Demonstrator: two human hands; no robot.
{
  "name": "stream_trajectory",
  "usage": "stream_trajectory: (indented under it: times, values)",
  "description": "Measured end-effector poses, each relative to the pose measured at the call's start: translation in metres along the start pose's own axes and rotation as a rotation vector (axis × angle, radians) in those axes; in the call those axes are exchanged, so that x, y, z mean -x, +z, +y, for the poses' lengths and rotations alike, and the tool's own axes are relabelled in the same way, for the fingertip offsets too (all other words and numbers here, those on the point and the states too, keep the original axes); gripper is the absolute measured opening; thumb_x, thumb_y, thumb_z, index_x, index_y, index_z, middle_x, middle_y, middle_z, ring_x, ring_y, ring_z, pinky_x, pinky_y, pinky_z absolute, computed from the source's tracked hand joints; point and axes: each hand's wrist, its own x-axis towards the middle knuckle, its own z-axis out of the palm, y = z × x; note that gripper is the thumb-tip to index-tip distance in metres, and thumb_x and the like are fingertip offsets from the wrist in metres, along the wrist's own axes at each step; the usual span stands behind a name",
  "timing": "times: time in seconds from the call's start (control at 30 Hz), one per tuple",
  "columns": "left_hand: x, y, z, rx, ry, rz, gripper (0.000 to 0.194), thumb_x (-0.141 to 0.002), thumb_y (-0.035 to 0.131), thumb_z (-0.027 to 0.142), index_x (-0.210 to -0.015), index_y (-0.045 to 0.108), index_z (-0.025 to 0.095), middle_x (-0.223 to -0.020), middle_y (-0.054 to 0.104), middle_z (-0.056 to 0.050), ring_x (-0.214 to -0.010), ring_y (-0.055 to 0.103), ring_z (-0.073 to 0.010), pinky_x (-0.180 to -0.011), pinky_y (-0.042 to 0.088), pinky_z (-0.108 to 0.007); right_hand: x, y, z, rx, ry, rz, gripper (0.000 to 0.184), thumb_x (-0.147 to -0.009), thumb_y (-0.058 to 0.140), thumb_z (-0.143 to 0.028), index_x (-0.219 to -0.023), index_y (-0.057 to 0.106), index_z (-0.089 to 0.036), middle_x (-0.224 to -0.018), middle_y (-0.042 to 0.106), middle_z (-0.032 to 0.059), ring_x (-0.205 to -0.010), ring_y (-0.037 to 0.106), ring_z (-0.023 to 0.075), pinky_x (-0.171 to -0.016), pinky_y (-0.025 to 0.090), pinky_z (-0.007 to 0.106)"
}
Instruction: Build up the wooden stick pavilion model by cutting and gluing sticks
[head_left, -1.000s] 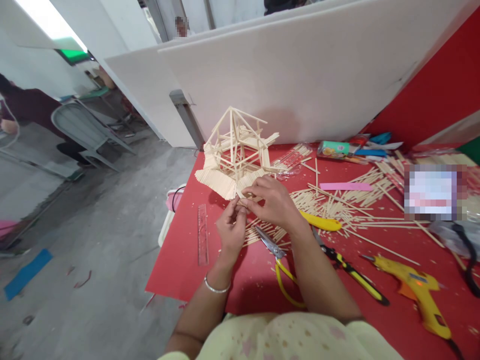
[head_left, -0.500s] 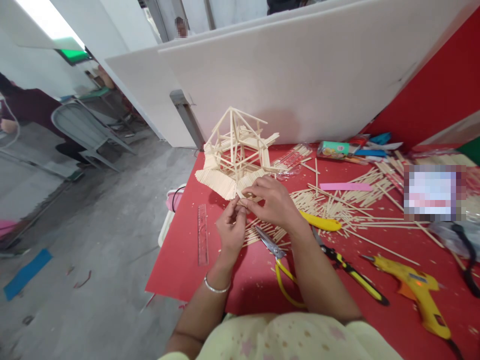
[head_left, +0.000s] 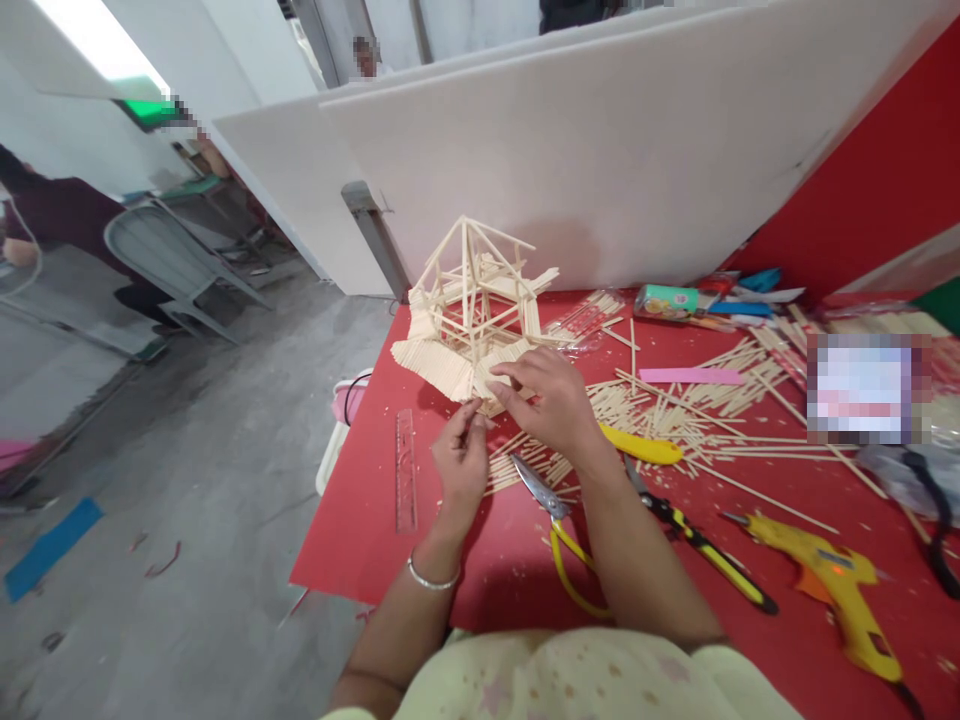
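Standing near the far left corner of the red counter [head_left: 360,530], the pale, peaked model of thin wooden sticks [head_left: 466,318] has its flared front panels just beyond the person's fingers. The left hand [head_left: 461,455] has its thumb and forefinger close together at the model's nearest corner; whether they grip a small piece cannot be told. The right hand [head_left: 553,405] holds thumb and forefinger apart at the right front panel, contact unclear. A clear plastic ruler [head_left: 405,470] lies along the counter's left edge, beside the left hand. Steel scissors with yellow handles [head_left: 556,510] lie between the forearms, and loose pale wooden sticks [head_left: 667,405] spread rightward past the right hand.
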Motion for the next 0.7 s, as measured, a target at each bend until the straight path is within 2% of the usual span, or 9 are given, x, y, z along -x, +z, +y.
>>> stream_trajectory:
  times: [0.17,0.27,0.37,0.53,0.63,0.7]
  values:
    - [0.002,-0.002,-0.002,0.031,-0.011,-0.021,0.03,-0.095,0.055,0.037,-0.113,0.071,0.018,-0.088,0.072,-0.006,-0.044,0.048,-0.0068,-0.043,0.042,-0.022,0.001,-0.001,-0.003,-0.029,0.07,0.1,0.023,-0.099,0.052,-0.028,-0.115,0.069,-0.026,-0.109,0.075,0.003,-0.099,0.067,0.0212,-0.094,0.046,0.04]
    - [0.003,-0.003,-0.003,0.071,-0.019,-0.041,0.029,-0.095,0.05,0.029,-0.115,0.068,0.017,-0.094,0.071,-0.006,-0.041,0.045,-0.0041,-0.04,0.038,-0.02,0.001,-0.002,-0.003,-0.036,0.069,0.108,0.024,-0.099,0.051,-0.029,-0.115,0.069,-0.026,-0.109,0.076,0.0027,-0.1,0.068,0.021,-0.093,0.047,0.039]
    - [0.004,-0.004,-0.004,0.104,-0.018,-0.072,0.032,-0.09,0.047,0.019,-0.115,0.068,0.017,-0.095,0.071,-0.007,-0.044,0.05,-0.0047,-0.043,0.039,-0.019,0.001,-0.002,-0.003,-0.023,0.057,0.119,0.023,-0.099,0.053,-0.029,-0.113,0.069,-0.025,-0.107,0.076,0.0028,-0.101,0.068,0.021,-0.094,0.047,0.038]
    - [0.008,-0.006,-0.006,0.125,-0.011,-0.094,0.032,-0.081,0.045,0.011,-0.1,0.07,0.014,-0.083,0.071,-0.005,-0.054,0.059,-0.0093,-0.049,0.043,-0.02,0.001,-0.002,-0.005,0.0,0.063,0.13,0.022,-0.098,0.053,-0.028,-0.111,0.07,-0.025,-0.103,0.076,0.0024,-0.097,0.067,0.0201,-0.092,0.047,0.038]
    - [0.01,-0.006,-0.012,0.073,0.035,-0.093,0.033,-0.081,0.043,0.009,-0.098,0.071,0.014,-0.082,0.071,-0.005,-0.062,0.061,-0.0119,-0.06,0.049,-0.023,0.001,-0.003,-0.005,0.028,0.075,0.141,0.021,-0.098,0.053,-0.028,-0.11,0.07,-0.024,-0.102,0.076,0.0029,-0.099,0.066,0.0202,-0.094,0.047,0.038]
    - [0.011,-0.005,-0.016,0.037,0.056,-0.077,0.032,-0.083,0.043,0.009,-0.098,0.071,0.015,-0.081,0.07,-0.005,-0.061,0.06,-0.012,-0.06,0.049,-0.024,0.001,-0.003,-0.004,0.052,0.082,0.15,0.021,-0.097,0.054,-0.028,-0.109,0.07,-0.023,-0.102,0.075,0.0035,-0.1,0.066,0.0207,-0.095,0.047,0.038]
